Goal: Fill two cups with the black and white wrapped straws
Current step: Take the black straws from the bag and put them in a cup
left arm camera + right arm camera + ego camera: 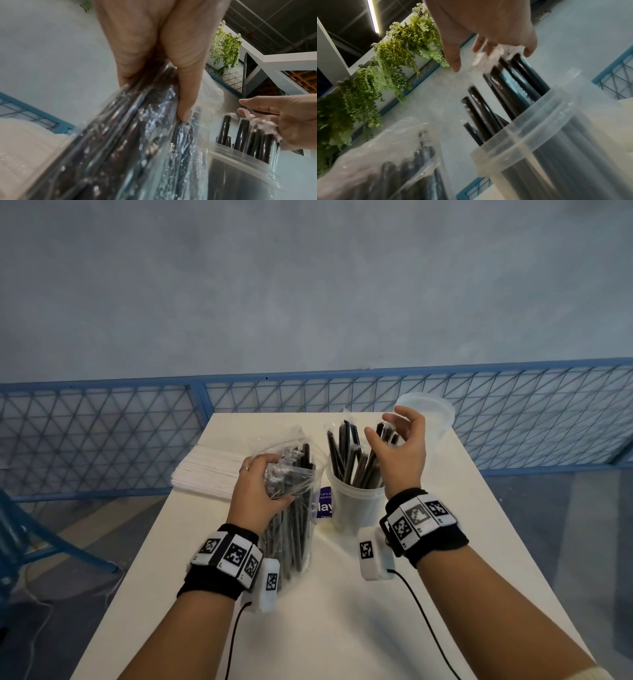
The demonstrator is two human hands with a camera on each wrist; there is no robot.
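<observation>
White straw stack (209,470) behind bag (291,508); spare cup (428,412) behind right hand (400,453).

only readable bit is a purple label (324,506) between the straw bag and the cup, showing "clay" in big white letters, the smaller print's too blurry

my left hand (255,491) covering the top of the black straw bag (291,508), purple label (323,506) at its three o'clock half hidden, wording unreadable, bench (342,611) cut off at six o'clock
</observation>
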